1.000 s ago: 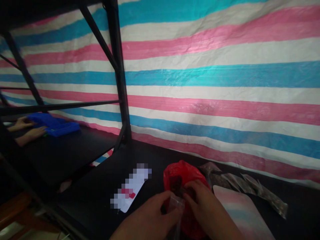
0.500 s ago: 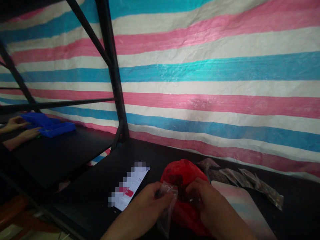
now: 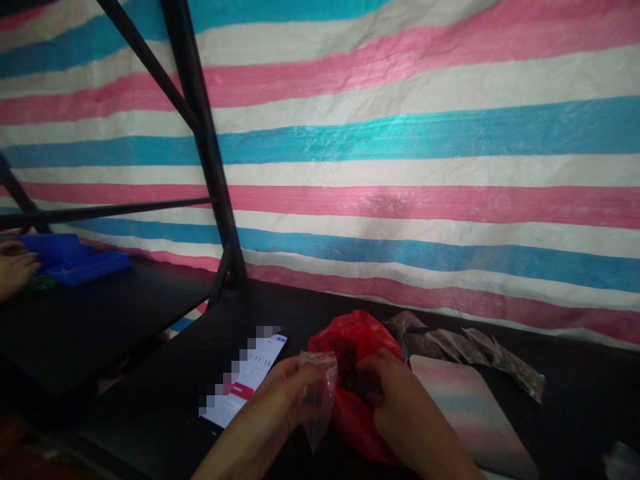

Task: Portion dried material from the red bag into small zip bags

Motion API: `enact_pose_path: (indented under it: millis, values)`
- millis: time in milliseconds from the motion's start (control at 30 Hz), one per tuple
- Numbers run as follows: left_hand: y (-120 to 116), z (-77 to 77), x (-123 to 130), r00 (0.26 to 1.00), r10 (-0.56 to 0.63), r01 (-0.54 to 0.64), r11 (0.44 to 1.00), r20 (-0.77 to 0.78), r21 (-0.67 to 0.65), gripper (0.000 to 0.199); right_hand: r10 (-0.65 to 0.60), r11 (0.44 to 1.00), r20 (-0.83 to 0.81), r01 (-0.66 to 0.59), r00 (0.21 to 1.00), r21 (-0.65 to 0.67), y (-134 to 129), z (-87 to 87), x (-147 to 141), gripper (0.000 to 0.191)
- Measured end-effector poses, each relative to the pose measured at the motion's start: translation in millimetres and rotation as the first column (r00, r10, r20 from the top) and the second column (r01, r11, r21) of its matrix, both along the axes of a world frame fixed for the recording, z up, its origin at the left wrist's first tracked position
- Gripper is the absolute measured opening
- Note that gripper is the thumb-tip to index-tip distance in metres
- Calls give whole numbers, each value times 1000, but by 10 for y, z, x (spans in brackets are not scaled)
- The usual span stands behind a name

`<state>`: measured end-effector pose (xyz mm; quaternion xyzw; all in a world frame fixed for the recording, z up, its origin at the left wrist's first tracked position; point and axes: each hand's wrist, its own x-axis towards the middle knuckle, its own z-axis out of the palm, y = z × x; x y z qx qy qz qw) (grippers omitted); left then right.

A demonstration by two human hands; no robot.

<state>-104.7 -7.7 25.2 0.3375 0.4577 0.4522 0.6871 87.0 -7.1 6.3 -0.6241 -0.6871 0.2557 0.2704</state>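
A small clear zip bag [image 3: 319, 393] is pinched at its upper edge by my left hand [image 3: 293, 393]. It hangs with its lower end down, and no contents show in it. My right hand [image 3: 395, 393] reaches into the mouth of a red plastic bag [image 3: 345, 330]. Its fingers are curled, with the tips partly hidden among dark, small pieces [image 3: 349, 373] inside. What they grip cannot be made out. Right of the red bag lies a flat, shiny plate [image 3: 465, 407] with rounded corners, reflecting the striped sheet.
Several filled clear bags [image 3: 517, 370] lie behind the plate on the black table [image 3: 280, 300]. A lit phone [image 3: 250, 373] lies to the left. Beyond the black metal frame [image 3: 217, 173], another person's hand [image 3: 17, 270] is near blue trays [image 3: 90, 267]. A striped sheet [image 3: 425, 200] hangs behind.
The view has shifted slightly right. The clear bag now hangs apart from my right hand, opened out more to the camera. My right hand stays in the red bag.
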Motion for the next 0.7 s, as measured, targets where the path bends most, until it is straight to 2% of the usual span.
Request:
enact_pose_path:
  millis: [167,267,400,467,533,600,700]
  values:
    - [2,-119,19,999,16,-16,1000,48,-3,29,32,1000,-55,-31,998,3,-4,-74,-11,49]
    - [25,-177,49,994,66,-67,998,85,6,34,19,1000,-95,-17,995,20,2,-97,-20,51]
    - [82,-180,67,995,68,-67,998,77,-8,32,-19,1000,-223,16,975,-15,44,-77,36,51]
    - [98,-154,71,999,42,-42,999,3,19,30,-60,998,-168,56,984,-24,61,-57,85,50]
    - [105,-134,89,998,12,-8,998,-61,64,28,-99,995,-37,99,994,12,69,-48,125,50]
    - [109,-141,131,998,26,-22,996,-54,82,25,-109,993,72,105,991,61,75,-58,140,49]
    - [128,-211,216,995,97,-99,994,24,56,19,-103,991,110,93,989,93,94,-107,106,52]
